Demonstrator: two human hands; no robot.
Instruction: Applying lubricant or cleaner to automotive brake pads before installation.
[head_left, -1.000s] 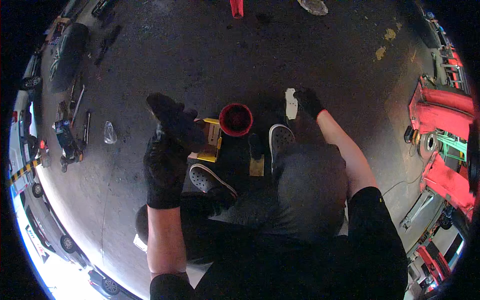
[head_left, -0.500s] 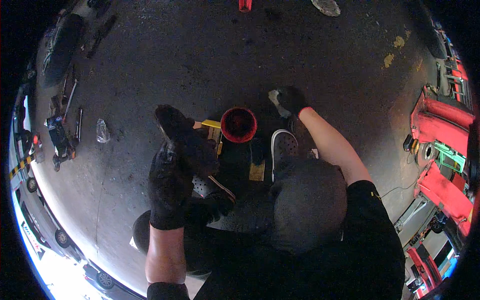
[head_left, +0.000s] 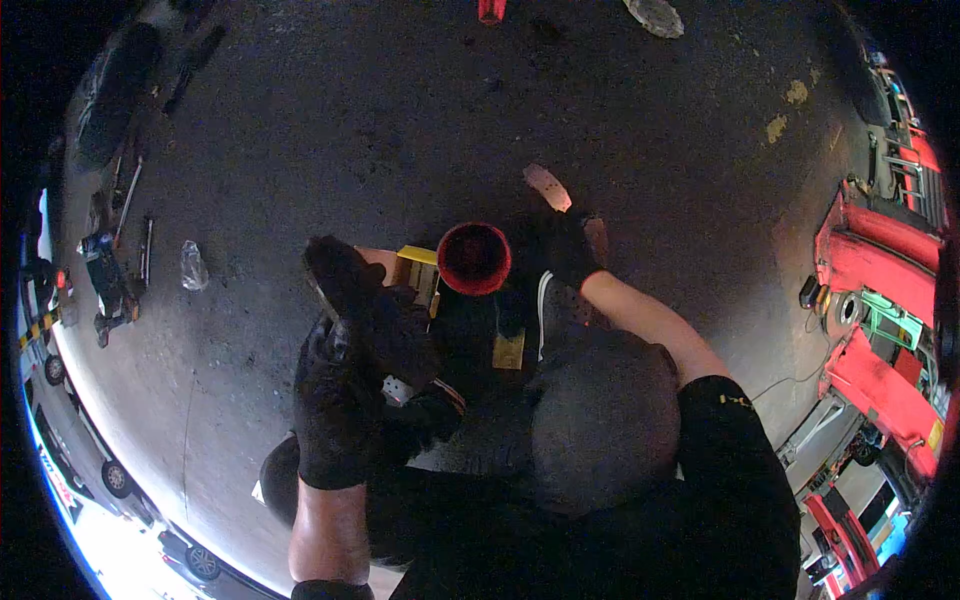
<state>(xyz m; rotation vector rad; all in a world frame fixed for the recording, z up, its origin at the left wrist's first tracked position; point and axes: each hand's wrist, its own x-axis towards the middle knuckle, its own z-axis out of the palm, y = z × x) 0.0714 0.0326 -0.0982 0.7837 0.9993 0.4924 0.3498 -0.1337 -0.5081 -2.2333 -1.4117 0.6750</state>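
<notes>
My gloved left hand [head_left: 335, 400] grips a dark, bulky part [head_left: 355, 290] in front of my left leg. My gloved right hand [head_left: 568, 248] is low beside the red round container [head_left: 473, 258], just below a pinkish, elongated flat piece [head_left: 546, 187]. Another dull strip [head_left: 597, 240] shows at its right; whether my dark fingers hold anything is unclear. A yellow-edged box [head_left: 418, 254] lies partly hidden behind the held part. A brass-coloured rectangle [head_left: 508, 348] is between my shoes.
Long tools [head_left: 128, 200], a dark tool or part [head_left: 105, 275] and a clear bag [head_left: 194, 265] lie on the floor at left, near a tyre [head_left: 110, 95]. Red equipment [head_left: 875, 240] with a cable stands at right. Parked cars line the bright left rim.
My right hand has come down and leftward, closer to the container, and the pale piece beside it now lies further left and at another angle. The part in my left hand has dropped slightly.
</notes>
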